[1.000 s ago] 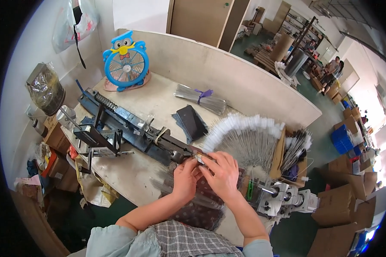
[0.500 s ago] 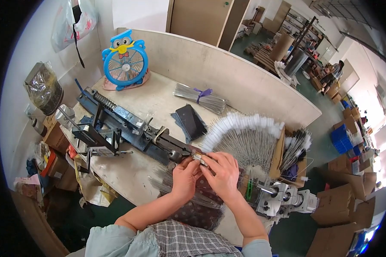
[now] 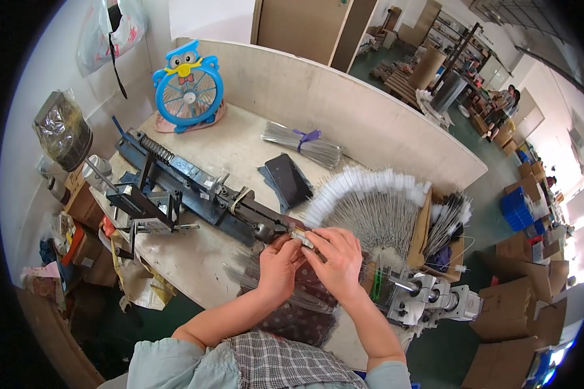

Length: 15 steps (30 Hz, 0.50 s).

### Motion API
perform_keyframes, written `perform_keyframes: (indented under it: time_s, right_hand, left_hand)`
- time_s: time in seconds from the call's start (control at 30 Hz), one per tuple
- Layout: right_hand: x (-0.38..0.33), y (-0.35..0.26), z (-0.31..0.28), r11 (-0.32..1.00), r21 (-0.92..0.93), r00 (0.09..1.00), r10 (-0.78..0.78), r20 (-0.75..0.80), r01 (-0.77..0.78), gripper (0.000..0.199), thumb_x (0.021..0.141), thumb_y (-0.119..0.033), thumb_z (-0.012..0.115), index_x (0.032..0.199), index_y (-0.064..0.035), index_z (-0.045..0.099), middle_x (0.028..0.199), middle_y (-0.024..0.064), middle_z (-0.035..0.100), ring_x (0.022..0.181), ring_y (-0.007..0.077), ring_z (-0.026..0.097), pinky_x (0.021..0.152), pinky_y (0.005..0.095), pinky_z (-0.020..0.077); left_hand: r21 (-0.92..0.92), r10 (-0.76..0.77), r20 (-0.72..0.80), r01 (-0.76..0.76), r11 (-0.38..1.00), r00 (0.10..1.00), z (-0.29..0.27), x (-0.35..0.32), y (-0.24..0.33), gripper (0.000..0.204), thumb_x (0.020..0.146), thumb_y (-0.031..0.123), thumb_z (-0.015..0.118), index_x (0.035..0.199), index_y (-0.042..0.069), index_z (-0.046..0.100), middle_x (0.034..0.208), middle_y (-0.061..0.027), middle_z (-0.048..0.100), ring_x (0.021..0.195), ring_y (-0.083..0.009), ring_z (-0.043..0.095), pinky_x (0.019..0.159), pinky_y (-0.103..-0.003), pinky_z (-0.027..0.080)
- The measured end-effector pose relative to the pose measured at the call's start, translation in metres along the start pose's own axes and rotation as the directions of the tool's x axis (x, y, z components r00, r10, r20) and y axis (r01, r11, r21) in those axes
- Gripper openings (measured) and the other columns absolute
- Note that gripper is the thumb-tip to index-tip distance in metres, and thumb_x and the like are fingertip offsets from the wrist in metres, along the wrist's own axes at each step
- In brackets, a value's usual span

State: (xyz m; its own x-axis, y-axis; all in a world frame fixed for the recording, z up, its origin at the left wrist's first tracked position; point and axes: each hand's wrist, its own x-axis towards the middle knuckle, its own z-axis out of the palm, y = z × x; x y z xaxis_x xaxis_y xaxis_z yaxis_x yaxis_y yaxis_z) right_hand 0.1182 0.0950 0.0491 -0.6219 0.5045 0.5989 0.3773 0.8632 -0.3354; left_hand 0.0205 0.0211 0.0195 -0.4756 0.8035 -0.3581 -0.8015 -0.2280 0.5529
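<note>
My left hand (image 3: 279, 267) and my right hand (image 3: 335, 260) meet at the near end of a long dark metal bench device (image 3: 214, 201). The right fingers are closed around a small silvery piece (image 3: 302, 238) at the tip of the device. Just beside it, the left thumb and fingers are pinched together; what lies between them is hidden. Thin wires (image 3: 311, 303) lie on a dark spotted cloth (image 3: 302, 324) below the hands. To the right of the hands fans out a large spread of wire-stemmed brushes (image 3: 376, 214) with white tips.
Behind the device are a phone (image 3: 288, 181), a wire bundle (image 3: 303, 144) with a purple tie, and a blue owl-shaped fan (image 3: 188, 91). A metal shaft unit (image 3: 428, 299) is at the right table edge, near a cardboard box (image 3: 444, 259) of brushes. A low partition (image 3: 344, 97) borders the table.
Both hands stay almost in place at the end of the device, with only slight finger shifts. The view has tilted a little. A distant person at upper right has changed posture.
</note>
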Motion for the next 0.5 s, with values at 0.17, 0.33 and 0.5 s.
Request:
perform_keyframes:
  time_s: [0.17, 0.33, 0.5]
  right_hand:
    - [0.001, -0.001, 0.000, 1.000, -0.001, 1.000, 0.004, -0.008, -0.004, 0.027, 0.066, -0.016, 0.073, 0.092, -0.0116, 0.068, 0.094, -0.0008, 0.063, 0.091, 0.0197, 0.057, 0.075, 0.0334, 0.0419]
    - [0.002, 0.000, -0.004, 1.000, -0.010, 1.000, 0.007, -0.013, -0.007, 0.027, 0.067, -0.018, 0.073, 0.093, -0.0125, 0.067, 0.095, -0.0018, 0.062, 0.091, 0.0186, 0.057, 0.075, 0.0332, 0.0413]
    - [0.002, -0.003, -0.023, 0.993, -0.106, 0.996, 0.060, 0.073, -0.053, 0.024, 0.066, -0.017, 0.074, 0.087, -0.0086, 0.067, 0.081, 0.0025, 0.062, 0.083, 0.0234, 0.057, 0.073, 0.0349, 0.0421]
  left_hand:
    - [0.000, 0.002, 0.004, -0.002, 1.000, 1.000, 0.001, 0.001, 0.000, 0.004, 0.086, 0.007, 0.054, 0.090, 0.006, 0.055, 0.089, -0.0025, 0.060, 0.082, -0.0132, 0.060, 0.074, -0.029, 0.048]
    - [-0.035, -0.005, 0.022, 0.006, 0.999, 1.000, -0.002, 0.004, -0.001, 0.014, 0.089, 0.017, 0.051, 0.093, 0.004, 0.054, 0.090, -0.0050, 0.060, 0.083, -0.0160, 0.060, 0.077, -0.032, 0.048]
    - [-0.097, -0.058, 0.056, 0.063, 0.993, 0.997, -0.008, 0.003, 0.003, 0.038, 0.093, 0.037, 0.041, 0.103, 0.002, 0.051, 0.098, -0.0095, 0.057, 0.090, -0.0207, 0.058, 0.083, -0.036, 0.046]
